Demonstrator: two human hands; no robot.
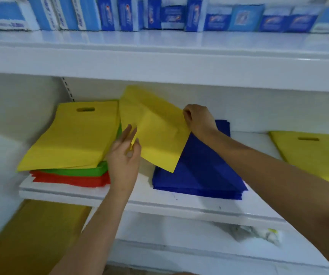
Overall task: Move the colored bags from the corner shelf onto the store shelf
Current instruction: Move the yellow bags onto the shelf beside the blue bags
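Note:
A yellow bag (155, 128) hangs tilted in the air above the white shelf (140, 197). My right hand (198, 120) pinches its right edge. My left hand (125, 155) touches its lower left edge with fingers spread. To the left lies a stack with a yellow bag (74, 135) on top, green bags (80, 171) under it and red bags (70, 180) at the bottom. A pile of dark blue bags (201, 171) lies under the held bag, to the right. Another yellow bag (314, 151) lies at the far right.
An upper shelf (159, 56) carries a row of blue and white boxes (159, 16). Below the bag shelf sits a brown carton (32, 235) at the left and some crumpled wrapping (258, 233) on a lower shelf at the right.

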